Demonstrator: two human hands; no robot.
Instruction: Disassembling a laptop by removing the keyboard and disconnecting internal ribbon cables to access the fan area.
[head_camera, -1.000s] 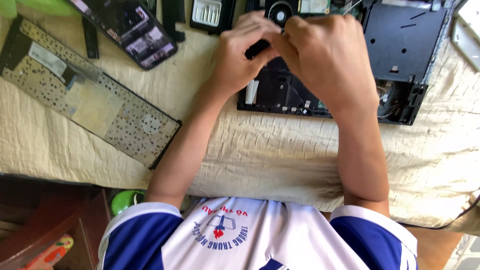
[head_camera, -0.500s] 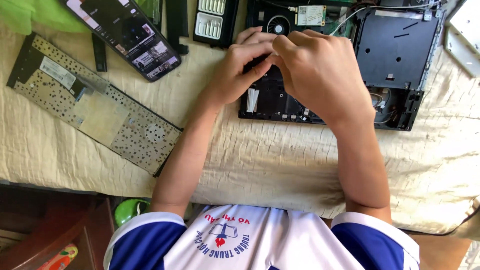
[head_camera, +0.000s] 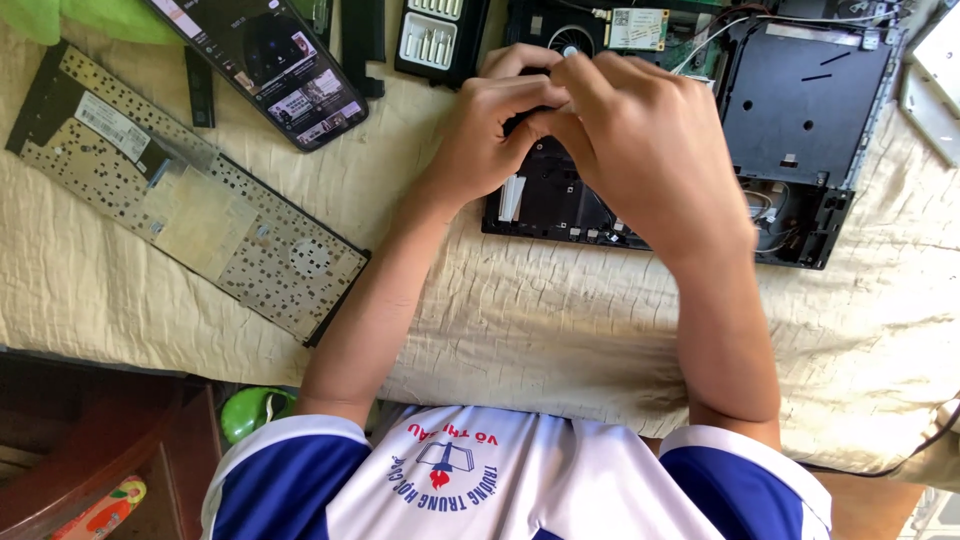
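Both hands bunched together over the opened laptop base (head_camera: 790, 130), sitting on the beige cloth (head_camera: 520, 320). Left hand (head_camera: 490, 130) and right hand (head_camera: 640, 150) with fingers curled tight, touching each other near the cooling fan (head_camera: 570, 40). Can't tell what's pinched. Detached keyboard (head_camera: 190, 200) and smartphone (head_camera: 270, 65) lying off left.

A single head-worn camera looks steeply down from close above, past the wearer's white-and-blue shirt at the bottom edge, onto the beige cloth-covered desk (head_camera: 560, 330); the opened black laptop chassis (head_camera: 800, 110) fills the upper right of the view.
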